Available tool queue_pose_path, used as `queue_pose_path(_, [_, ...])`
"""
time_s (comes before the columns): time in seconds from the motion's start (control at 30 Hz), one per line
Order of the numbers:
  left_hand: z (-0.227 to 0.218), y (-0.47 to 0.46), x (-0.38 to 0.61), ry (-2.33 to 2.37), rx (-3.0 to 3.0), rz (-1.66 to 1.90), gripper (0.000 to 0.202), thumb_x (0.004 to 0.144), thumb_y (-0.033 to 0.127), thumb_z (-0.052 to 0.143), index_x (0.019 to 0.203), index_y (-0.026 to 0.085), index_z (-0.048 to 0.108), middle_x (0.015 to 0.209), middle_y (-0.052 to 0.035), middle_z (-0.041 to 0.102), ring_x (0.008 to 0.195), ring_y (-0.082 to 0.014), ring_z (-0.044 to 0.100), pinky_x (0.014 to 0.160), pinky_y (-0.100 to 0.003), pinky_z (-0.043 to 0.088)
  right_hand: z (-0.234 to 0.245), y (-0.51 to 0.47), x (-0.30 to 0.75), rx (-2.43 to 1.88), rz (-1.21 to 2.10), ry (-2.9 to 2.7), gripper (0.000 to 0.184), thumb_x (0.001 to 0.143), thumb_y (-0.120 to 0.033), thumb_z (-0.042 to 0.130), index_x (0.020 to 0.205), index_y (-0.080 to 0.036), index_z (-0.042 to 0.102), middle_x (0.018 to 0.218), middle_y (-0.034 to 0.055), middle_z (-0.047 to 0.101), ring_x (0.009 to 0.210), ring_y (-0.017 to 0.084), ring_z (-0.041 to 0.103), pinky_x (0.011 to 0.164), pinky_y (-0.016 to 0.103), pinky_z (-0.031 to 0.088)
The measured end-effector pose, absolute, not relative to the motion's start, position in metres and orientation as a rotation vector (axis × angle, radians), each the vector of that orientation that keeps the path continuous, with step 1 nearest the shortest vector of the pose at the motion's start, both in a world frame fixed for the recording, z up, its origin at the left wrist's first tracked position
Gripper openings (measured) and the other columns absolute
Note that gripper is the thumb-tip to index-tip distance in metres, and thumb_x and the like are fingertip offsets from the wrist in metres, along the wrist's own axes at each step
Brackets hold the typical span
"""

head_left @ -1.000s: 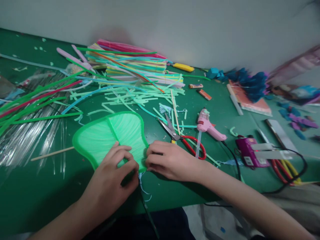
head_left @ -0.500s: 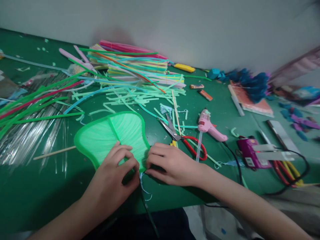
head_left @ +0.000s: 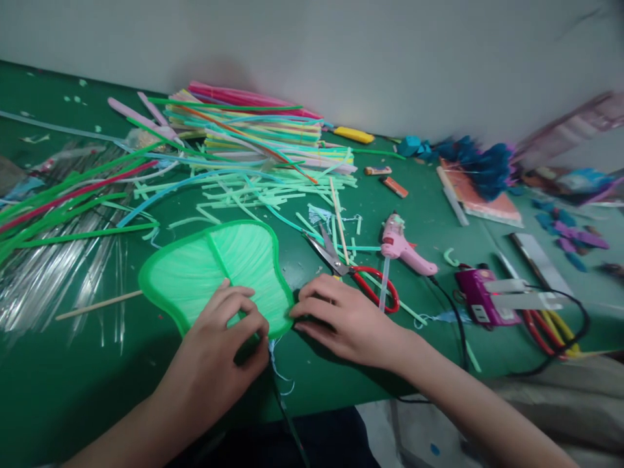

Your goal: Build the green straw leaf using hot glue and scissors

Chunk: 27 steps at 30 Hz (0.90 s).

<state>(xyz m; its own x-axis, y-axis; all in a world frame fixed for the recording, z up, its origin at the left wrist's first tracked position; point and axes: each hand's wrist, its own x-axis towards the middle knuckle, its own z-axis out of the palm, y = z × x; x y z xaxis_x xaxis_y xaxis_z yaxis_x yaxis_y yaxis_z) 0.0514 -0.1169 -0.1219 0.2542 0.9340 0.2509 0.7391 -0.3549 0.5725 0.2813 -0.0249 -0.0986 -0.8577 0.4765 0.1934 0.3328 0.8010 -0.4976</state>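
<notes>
A green leaf-shaped fan (head_left: 253,260) with a fuzzy darker rim and a raised centre rib lies on the table in front of me. My left hand (head_left: 221,344) grips its lower edge, fingers curled over the face and thumb beneath. At the lower right corner, my right hand (head_left: 336,318) has its fingertips pressed together at the rim; the exact contact is partly hidden. Light blue threads (head_left: 280,367) dangle below the fan between the hands. A thin wooden stick (head_left: 100,305) pokes out at its left side.
Red-handled scissors (head_left: 341,260) and a pink glue gun (head_left: 407,250) lie right of the fan. Pipe cleaners (head_left: 268,143) are heaped behind it, clear strips (head_left: 73,260) at left. A purple power box (head_left: 482,296) with a cable sits farther right on the green table (head_left: 63,383).
My right hand has shifted slightly right and its fingers have drawn back along the rim. The left hand keeps its hold. The whole view has shifted slightly.
</notes>
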Motion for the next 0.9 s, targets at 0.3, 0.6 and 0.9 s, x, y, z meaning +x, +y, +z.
queue_pose_path(0.3, [-0.122, -0.118, 0.050, 1.527, 2.152, 0.794, 0.012, 0.090, 0.014, 0.058, 0.086, 0.025, 0.062, 0.089, -0.0005, 0.059, 0.115, -0.0274, 0.061, 0.117, -0.064, 0.034, -0.104, -0.042, 0.269, -0.590, 0.446, -2.634, 0.015, 0.101, -0.026, 0.059, 0.103, -0.019, 0.073, 0.097, 0.0072, 0.070, 0.086, 0.018, 0.058, 0.077, 0.033, 0.049])
queue_pose_path(0.6, [-0.109, -0.119, 0.026, 1.402, 2.128, 0.719, 0.023, 0.089, 0.023, 0.063, 0.111, 0.029, 0.062, 0.111, -0.0032, 0.069, 0.127, -0.0275, 0.061, 0.115, -0.054, 0.046, -0.116, -0.063, 0.248, -0.692, 0.686, -2.452, 0.011, 0.099, -0.020, 0.061, 0.093, -0.016, 0.069, 0.089, 0.0064, 0.069, 0.085, 0.018, 0.056, 0.080, 0.033, 0.049])
queue_pose_path(0.9, [-0.121, -0.144, -0.010, 1.508, 2.186, 0.737, 0.014, 0.096, 0.029, 0.060, 0.107, 0.034, 0.068, 0.126, -0.0024, 0.067, 0.141, -0.0272, 0.052, 0.114, -0.049, 0.048, -0.112, -0.072, 0.241, -0.860, 0.793, -2.338, 0.006, 0.093, -0.016, 0.065, 0.087, -0.018, 0.067, 0.088, 0.0061, 0.069, 0.085, 0.019, 0.056, 0.079, 0.034, 0.049])
